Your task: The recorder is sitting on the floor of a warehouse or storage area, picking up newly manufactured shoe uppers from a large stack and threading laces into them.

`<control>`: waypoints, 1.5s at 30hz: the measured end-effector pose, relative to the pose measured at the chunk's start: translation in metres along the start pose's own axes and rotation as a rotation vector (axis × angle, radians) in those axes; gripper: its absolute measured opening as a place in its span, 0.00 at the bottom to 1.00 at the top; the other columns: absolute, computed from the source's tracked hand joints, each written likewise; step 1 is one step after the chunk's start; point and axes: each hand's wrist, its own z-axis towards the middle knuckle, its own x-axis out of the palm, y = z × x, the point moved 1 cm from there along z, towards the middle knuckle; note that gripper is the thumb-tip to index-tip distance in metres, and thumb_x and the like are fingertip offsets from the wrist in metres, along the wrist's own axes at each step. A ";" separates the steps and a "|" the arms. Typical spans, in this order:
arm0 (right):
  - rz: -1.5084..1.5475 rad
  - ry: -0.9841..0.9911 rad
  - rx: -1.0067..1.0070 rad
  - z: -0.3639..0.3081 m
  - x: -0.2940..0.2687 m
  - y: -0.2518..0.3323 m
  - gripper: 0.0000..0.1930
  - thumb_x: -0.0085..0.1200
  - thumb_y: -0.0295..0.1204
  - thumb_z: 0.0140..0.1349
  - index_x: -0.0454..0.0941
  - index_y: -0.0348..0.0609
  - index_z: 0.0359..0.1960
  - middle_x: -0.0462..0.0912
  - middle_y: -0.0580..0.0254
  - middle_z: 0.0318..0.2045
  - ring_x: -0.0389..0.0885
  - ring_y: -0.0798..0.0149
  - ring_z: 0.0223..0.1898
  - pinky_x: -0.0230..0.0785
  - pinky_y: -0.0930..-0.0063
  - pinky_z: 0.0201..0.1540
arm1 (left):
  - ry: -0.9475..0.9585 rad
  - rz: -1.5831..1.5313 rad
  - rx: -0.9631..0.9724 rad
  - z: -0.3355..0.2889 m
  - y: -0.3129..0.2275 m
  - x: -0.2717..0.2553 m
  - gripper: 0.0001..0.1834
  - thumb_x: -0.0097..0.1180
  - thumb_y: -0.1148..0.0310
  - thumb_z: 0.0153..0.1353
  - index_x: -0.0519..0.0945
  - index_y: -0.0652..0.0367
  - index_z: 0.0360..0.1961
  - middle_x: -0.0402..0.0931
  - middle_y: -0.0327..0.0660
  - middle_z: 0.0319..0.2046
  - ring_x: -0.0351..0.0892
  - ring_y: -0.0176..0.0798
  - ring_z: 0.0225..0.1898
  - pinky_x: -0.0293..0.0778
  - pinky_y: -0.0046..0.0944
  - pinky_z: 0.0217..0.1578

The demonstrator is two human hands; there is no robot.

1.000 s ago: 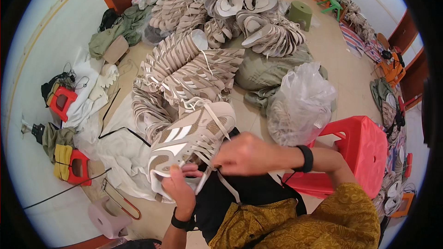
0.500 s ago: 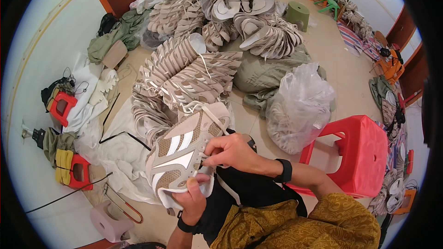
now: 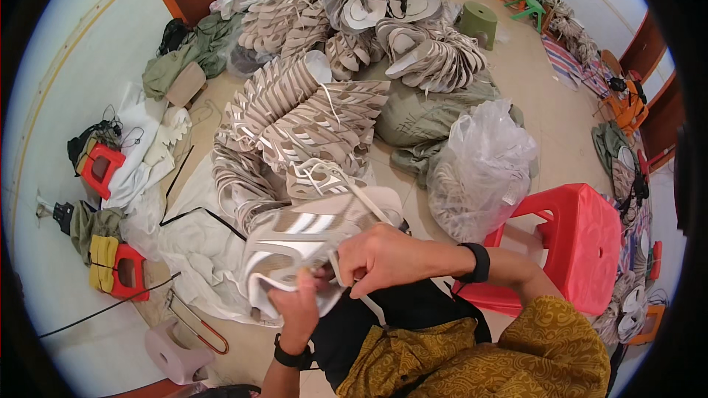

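A beige and grey shoe upper [image 3: 287, 243] with white stripes and mesh panels is held up over my lap, somewhat blurred by motion. My left hand [image 3: 296, 306] grips its lower edge, thumb on top, the other fingers partly hidden behind. At the upper's right edge, my right hand [image 3: 383, 259] is closed with curled fingers on a pale shoelace [image 3: 335, 267], its end hidden in the fist. A longer loose lace [image 3: 367, 203] hangs across the upper, passing behind my right hand. Just beyond lies a pile of similar shoe uppers [image 3: 317, 129].
Right of me stands a red plastic stool [image 3: 590, 250], beside a clear plastic bag [image 3: 479, 169] of parts. More bundled uppers [image 3: 435, 63] rest on a green sack [image 3: 420, 118]. A white sheet [image 3: 195, 250] covers floor at left, near a pale pink stool [image 3: 173, 354].
My right hand has moved slightly right and down from the upper's edge, its fingers curling into a fist. The upper has tilted flatter, its far end swinging right, with my left hand still gripping it.
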 end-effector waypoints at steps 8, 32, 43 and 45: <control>-0.059 -0.292 0.112 -0.015 -0.012 0.007 0.12 0.65 0.28 0.36 0.74 0.38 0.21 0.75 0.61 0.25 0.77 0.60 0.28 0.68 0.74 0.29 | -0.065 -0.077 0.001 -0.007 -0.023 0.002 0.15 0.42 0.70 0.63 0.72 0.76 0.40 0.77 0.48 0.28 0.77 0.37 0.22 0.74 0.33 0.24; -0.570 -0.167 -0.174 -0.035 -0.029 -0.012 0.16 0.66 0.41 0.42 0.81 0.44 0.29 0.80 0.65 0.24 0.77 0.64 0.29 0.69 0.70 0.30 | -0.039 -0.010 -0.105 0.009 -0.027 -0.003 0.17 0.45 0.64 0.64 0.71 0.73 0.40 0.75 0.46 0.22 0.74 0.35 0.16 0.68 0.30 0.15; -0.912 -0.414 -0.346 0.000 -0.003 -0.012 0.06 0.54 0.27 0.42 0.71 0.42 0.21 0.74 0.62 0.16 0.77 0.58 0.20 0.69 0.65 0.20 | 0.076 -0.017 -0.283 -0.004 -0.046 0.013 0.14 0.47 0.69 0.62 0.74 0.74 0.31 0.77 0.45 0.22 0.75 0.34 0.16 0.69 0.31 0.17; -0.967 -0.330 -0.309 -0.001 -0.007 -0.009 0.04 0.56 0.26 0.43 0.73 0.41 0.19 0.76 0.59 0.17 0.77 0.61 0.19 0.68 0.69 0.20 | 0.033 -0.006 -0.274 -0.005 -0.044 0.015 0.15 0.47 0.69 0.62 0.75 0.73 0.28 0.77 0.45 0.22 0.75 0.34 0.15 0.69 0.31 0.17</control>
